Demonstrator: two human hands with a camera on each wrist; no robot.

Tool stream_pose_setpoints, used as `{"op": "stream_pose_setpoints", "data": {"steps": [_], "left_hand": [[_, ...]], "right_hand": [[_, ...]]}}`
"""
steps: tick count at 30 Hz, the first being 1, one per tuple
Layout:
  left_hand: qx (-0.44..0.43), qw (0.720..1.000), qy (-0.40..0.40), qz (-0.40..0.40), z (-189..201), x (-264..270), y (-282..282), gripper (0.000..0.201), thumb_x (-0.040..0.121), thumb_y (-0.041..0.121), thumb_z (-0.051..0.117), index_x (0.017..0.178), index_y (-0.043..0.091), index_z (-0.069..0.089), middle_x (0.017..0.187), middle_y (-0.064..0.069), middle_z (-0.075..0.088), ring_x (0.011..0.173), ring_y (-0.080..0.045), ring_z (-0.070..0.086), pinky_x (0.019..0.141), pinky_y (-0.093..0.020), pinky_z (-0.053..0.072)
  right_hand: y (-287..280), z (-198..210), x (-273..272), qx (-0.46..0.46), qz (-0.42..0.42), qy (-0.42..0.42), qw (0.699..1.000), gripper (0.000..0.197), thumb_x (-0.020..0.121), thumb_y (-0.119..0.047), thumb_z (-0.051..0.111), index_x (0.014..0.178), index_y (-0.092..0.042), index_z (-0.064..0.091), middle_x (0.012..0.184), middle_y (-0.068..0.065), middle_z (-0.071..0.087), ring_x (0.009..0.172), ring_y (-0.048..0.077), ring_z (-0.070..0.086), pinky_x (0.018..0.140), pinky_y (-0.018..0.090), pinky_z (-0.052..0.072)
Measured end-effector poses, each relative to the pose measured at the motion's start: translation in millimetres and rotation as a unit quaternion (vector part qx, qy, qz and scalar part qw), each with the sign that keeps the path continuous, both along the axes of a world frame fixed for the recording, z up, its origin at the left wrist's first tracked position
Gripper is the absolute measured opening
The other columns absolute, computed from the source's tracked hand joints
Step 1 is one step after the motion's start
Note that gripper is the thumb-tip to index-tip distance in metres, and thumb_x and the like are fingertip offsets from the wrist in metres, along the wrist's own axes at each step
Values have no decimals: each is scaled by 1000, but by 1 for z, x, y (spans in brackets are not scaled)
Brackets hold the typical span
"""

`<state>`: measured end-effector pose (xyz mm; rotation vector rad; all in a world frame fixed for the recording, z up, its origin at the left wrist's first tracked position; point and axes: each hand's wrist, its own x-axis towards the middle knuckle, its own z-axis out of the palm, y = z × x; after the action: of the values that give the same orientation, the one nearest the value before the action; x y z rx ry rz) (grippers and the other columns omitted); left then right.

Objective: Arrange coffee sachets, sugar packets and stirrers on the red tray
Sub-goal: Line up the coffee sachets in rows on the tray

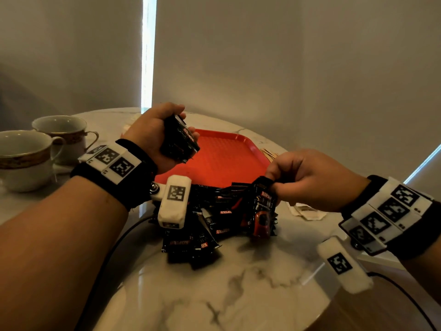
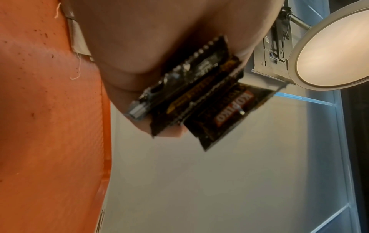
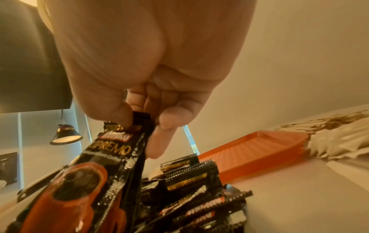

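1. Left hand (image 1: 152,137) is up at 11 o'clock over the tray (image 1: 222,154), fingers curled tight round a stack (image 1: 180,142) of black coffee sachets. The left-wrist view shows at least three fanned out of the grip.
2. Right hand (image 1: 307,177) sits at 3 o'clock of the pile (image 1: 214,220), thumb and fingertips pinching the top edge of one sachet (image 1: 261,211), which hangs down against the heap.
3. The pile lies on the marble table (image 1: 238,295) at the tray's 6 o'clock edge; nothing is on the tray yet.
4. Stirrers (image 1: 269,152) peek out at the tray's 3 o'clock side, and paper packets (image 1: 307,212), probably sugar, lie on the table near the right hand.
5. Two cups (image 1: 28,161) wait at 9 o'clock.
6. The step looks like gathering: one hand picks, the other collects.
7. Next move, I'd judge: lift the pinched sachet clear, hand it into the left stack squared up, then lay the bundle flat on the tray.
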<state>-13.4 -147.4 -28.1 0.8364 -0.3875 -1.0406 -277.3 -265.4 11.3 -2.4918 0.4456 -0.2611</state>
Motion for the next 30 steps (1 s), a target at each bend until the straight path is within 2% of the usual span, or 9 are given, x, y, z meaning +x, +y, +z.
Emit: {"op": "stream_pose_setpoints", "data": {"steps": [6,11,14,16,20,23,27,28,30], "left_hand": [[4,1000,-9,-11,2,-4,2,31,90,33,64,114,15,57,97,-12,61,79,-22,65,71,-33,55],[5,999,-19,-25,6,-6,2,33,89,35,65,114,16,56,94,-12,62,81,-25,67,71,-36,55],[6,999,-39,-29,9,-12,1,35,88,38,69,113,15,58,102,-11,64,93,-30,72,78,-46,56],[12,999,-49,-17,9,-18,-2,40,90,40,67,118,12,57,111,-10,65,100,-32,74,82,-51,56],[-14,999,-38,-21,7,-27,-7,36,93,41,64,118,17,55,97,-7,58,83,-23,75,72,-41,57],[-42,997,-33,-57,8,-31,-5,28,96,45,59,102,18,64,82,-7,59,75,-20,62,67,-34,54],[-71,993,-45,-78,9,-27,-4,35,96,48,54,96,16,67,82,-4,66,76,-19,59,72,-34,51],[-80,992,-45,-81,9,-27,-3,33,95,46,55,91,14,65,80,-4,68,77,-20,61,74,-34,50],[-96,990,-45,-91,9,-28,-3,33,95,40,55,84,11,67,81,-7,67,81,-23,62,81,-36,48]], "right_hand": [[-8,12,-1,47,-35,-27,998,12,89,7,65,88,-5,69,72,6,73,54,10,65,51,24,51],[-17,35,9,27,-74,-96,992,11,89,2,65,88,-7,69,77,11,73,53,22,60,58,40,50],[-16,43,26,-10,-112,-172,979,8,89,-3,64,90,-10,69,80,9,74,58,16,66,51,29,52],[-15,44,41,-46,-143,-226,963,6,87,-6,65,91,-9,67,78,7,74,63,14,71,50,27,54],[-8,40,71,-90,-167,-295,936,3,84,-10,66,85,-12,63,75,5,72,66,19,73,54,39,60],[1,31,88,-124,-142,-311,932,6,79,-20,66,78,-17,62,71,7,70,64,25,69,56,50,56],[16,14,104,-148,-47,-256,954,8,81,-14,69,76,-18,64,68,-3,65,59,9,60,54,33,44],[19,11,105,-135,-20,-238,962,12,82,-13,68,76,-22,65,72,-4,67,62,7,62,56,33,47],[21,5,106,-112,14,-212,971,19,81,-12,65,75,-30,63,82,1,72,76,16,70,66,43,57]]}}
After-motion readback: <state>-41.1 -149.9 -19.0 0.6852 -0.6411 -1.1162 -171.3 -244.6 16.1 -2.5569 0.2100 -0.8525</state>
